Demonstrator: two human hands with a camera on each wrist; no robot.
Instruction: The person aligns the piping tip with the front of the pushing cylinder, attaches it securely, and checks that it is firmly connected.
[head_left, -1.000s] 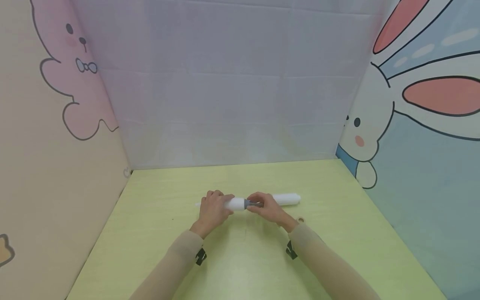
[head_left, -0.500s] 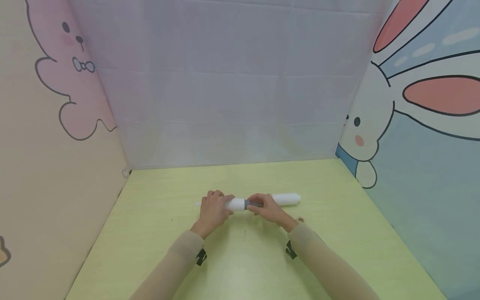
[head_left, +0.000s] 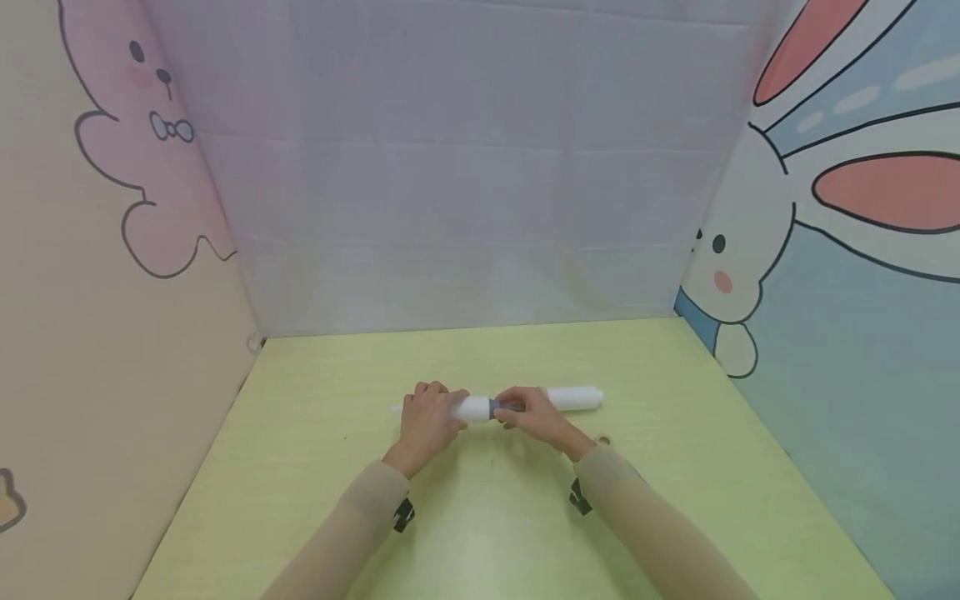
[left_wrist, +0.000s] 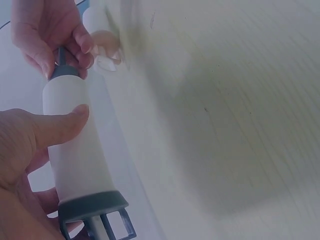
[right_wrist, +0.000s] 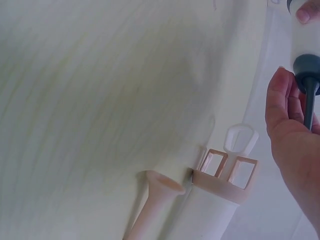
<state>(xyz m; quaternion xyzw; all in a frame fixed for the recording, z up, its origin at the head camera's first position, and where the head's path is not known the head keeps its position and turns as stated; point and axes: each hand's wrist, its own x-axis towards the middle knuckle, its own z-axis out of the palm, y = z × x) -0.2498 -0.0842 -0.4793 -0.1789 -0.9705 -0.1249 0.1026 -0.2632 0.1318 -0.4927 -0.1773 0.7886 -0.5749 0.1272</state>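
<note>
A large plastic syringe with a white barrel (head_left: 471,408) lies crosswise between both hands. My left hand (head_left: 427,421) grips the barrel, its thumb (left_wrist: 65,127) along the side in the left wrist view. Below that hand, a dark grey collar (left_wrist: 92,204) with square finger loops rings the barrel's end. At the other end sits a dark grey nozzle (right_wrist: 310,97) with a flared base and a thin stem. My right hand (head_left: 532,415) pinches this nozzle, its fingers wrapped around the stem and covering part of it. The flared base meets the barrel's end.
Behind my right hand lies a second white syringe (head_left: 576,398), with a pink looped collar (right_wrist: 220,186) and a clear ring (right_wrist: 241,139) at its end. A pink nozzle (right_wrist: 160,192) rests beside it on the pale yellow table (head_left: 337,517). Cartoon-printed panels (head_left: 847,350) surround the table.
My right fingers have shifted slightly on the grey nozzle, and less of its stem shows now. My left hand and the syringe stay in place. The head view has swayed a little.
</note>
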